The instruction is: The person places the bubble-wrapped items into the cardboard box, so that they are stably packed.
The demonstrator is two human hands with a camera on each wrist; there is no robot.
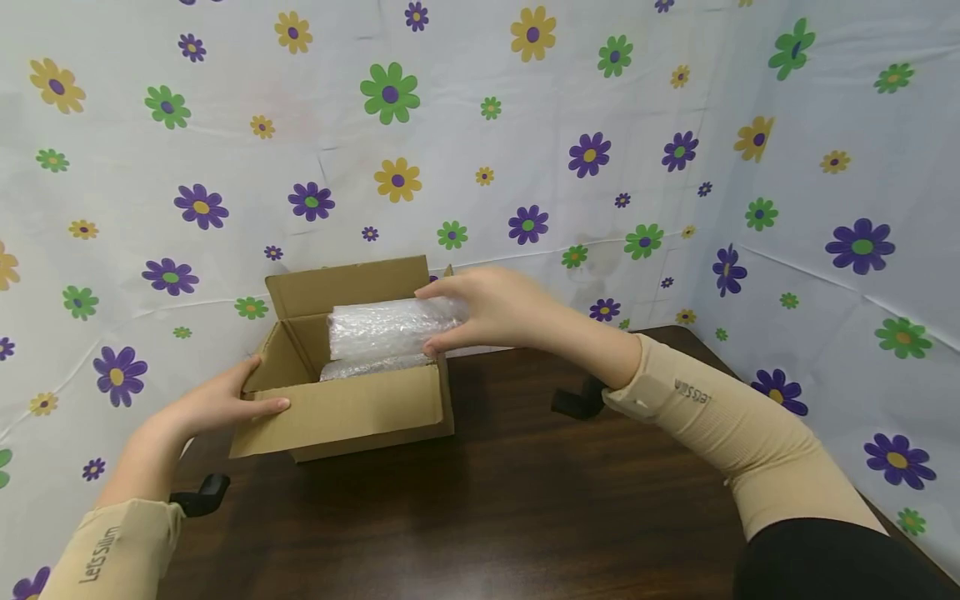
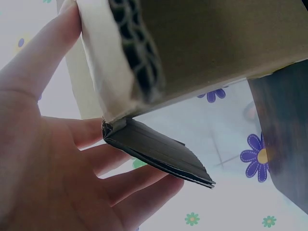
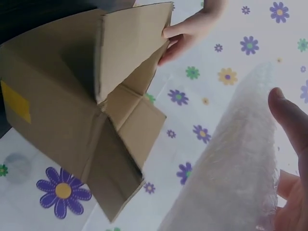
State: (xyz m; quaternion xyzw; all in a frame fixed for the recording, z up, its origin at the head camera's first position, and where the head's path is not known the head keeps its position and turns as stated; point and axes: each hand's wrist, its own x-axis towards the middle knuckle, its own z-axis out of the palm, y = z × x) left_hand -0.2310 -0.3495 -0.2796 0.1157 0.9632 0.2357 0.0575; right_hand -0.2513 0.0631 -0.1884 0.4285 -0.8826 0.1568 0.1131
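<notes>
A cardboard box (image 1: 367, 414) stands on the table with its flaps spread. My left hand (image 1: 206, 404) grips the box at its left front corner. The thumb lies over the front flap, and the fingers reach behind the side flap (image 2: 159, 149). My right hand (image 1: 495, 308) holds a bubble-wrapped bundle (image 1: 390, 327) by its right end, over the box opening. In the right wrist view the bundle (image 3: 231, 159) lies between thumb and fingers; what the wrap covers is hidden. More bubble wrap (image 1: 367, 365) shows inside the box, just below the bundle.
The dark wooden table (image 1: 540, 500) reaches up to a flowered cloth (image 1: 465, 150) hanging behind and at the right. A yellow patch (image 3: 16, 103) marks one side of the box. Black wrist mounts (image 1: 581, 400) stick out from both forearms.
</notes>
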